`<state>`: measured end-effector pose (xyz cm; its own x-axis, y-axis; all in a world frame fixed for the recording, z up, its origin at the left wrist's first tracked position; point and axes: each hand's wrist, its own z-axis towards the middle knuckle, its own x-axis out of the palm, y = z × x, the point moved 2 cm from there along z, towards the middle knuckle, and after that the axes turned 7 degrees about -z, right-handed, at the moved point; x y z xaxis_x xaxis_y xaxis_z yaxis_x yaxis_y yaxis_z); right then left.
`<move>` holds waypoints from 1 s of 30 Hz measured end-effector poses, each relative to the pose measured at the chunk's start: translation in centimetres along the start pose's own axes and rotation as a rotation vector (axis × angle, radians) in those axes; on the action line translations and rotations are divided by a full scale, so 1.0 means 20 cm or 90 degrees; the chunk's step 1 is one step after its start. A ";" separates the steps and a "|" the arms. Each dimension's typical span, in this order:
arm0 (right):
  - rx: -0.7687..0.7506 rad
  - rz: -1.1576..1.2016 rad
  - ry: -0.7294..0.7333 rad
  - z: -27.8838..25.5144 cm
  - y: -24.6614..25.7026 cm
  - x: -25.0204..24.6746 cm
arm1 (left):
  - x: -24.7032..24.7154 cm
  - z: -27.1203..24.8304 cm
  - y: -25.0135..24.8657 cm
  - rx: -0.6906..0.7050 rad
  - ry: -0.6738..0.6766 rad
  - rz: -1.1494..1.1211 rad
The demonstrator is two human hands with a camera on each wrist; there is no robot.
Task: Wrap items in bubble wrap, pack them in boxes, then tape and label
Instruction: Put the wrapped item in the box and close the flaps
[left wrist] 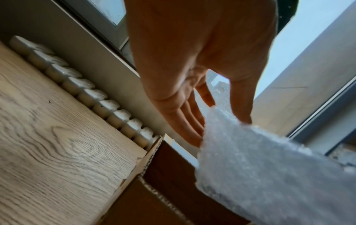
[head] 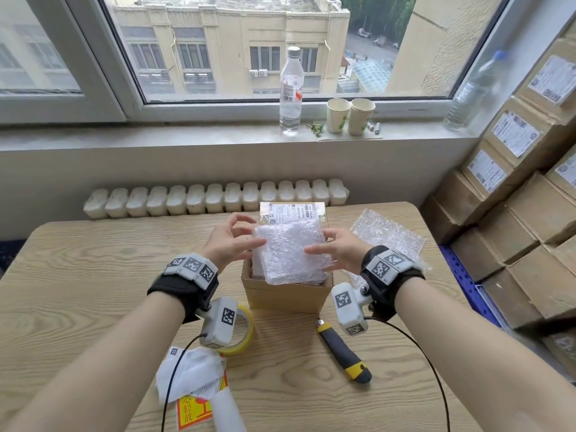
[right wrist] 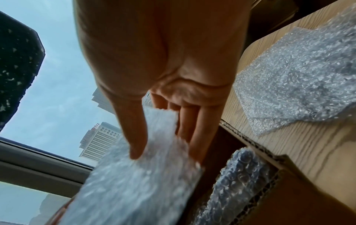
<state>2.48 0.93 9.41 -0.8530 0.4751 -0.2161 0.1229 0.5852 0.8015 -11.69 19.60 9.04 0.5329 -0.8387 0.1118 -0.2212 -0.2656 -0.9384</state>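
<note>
I have a flat, squarish bundle wrapped in white bubble wrap [head: 291, 251] tilted over the mouth of the open brown cardboard box [head: 285, 293] on the pale wood-grain table [head: 93, 260]. My right hand [head: 338, 251] pinches its right edge, thumb on the upper face and fingers underneath. My left hand [head: 232, 241] steadies the left edge with the thumb, fingers near straight and partly spread, closed round nothing. Another bubble-wrapped piece [right wrist: 237, 179] already sits inside the box. The bundle looks light, soft-skinned and a bit slippery; contents unknown, so I treat it as fragile. Best held by opposite edges, not squeezed mid-face. A loose bubble-wrap sheet [head: 388, 236] lies to the right; the yellow tape roll [head: 244, 330] and black-and-yellow utility knife [head: 344, 350] wait near me.
</note>
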 end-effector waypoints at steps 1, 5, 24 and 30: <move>0.007 0.006 -0.020 0.01 -0.01 -0.01 | 0.00 0.00 0.01 0.014 -0.013 0.026; 0.056 0.022 -0.058 0.05 -0.02 -0.06 | -0.05 0.00 0.12 0.082 -0.045 0.426; -0.048 -0.357 -0.241 0.12 0.07 0.26 | -0.19 -0.07 0.35 0.010 0.027 0.381; -0.104 -0.541 -0.316 0.11 0.07 0.38 | -0.20 -0.08 0.39 0.038 0.037 0.400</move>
<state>-2.72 6.76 7.62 -0.3122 0.1831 -0.9322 -0.5335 0.7781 0.3315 -16.85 20.10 1.90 0.2711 -0.8505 -0.4507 -0.4308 0.3116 -0.8470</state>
